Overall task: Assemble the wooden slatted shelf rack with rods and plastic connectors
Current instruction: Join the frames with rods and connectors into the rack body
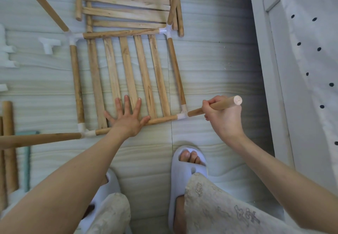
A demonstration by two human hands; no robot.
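A wooden slatted shelf panel point(128, 76) lies flat on the floor, framed by rods joined at its corners with white plastic connectors. My left hand point(127, 117) presses flat, fingers spread, on the slats and the near frame rod. My right hand point(222, 116) grips a wooden rod point(223, 104) whose lower end meets the near right connector point(182, 114). Upright rods stand in the near left connector point(85, 133), the far left connector point(73, 37) and the far right connector point(167, 30).
A second slatted panel point(128, 1) lies beyond the first. Loose white connectors point(49, 44) lie at left, and spare rods point(8, 142) at the left edge. A white perforated board point(311, 51) stands at right. My feet in pale slippers point(188, 169) are just behind the panel.
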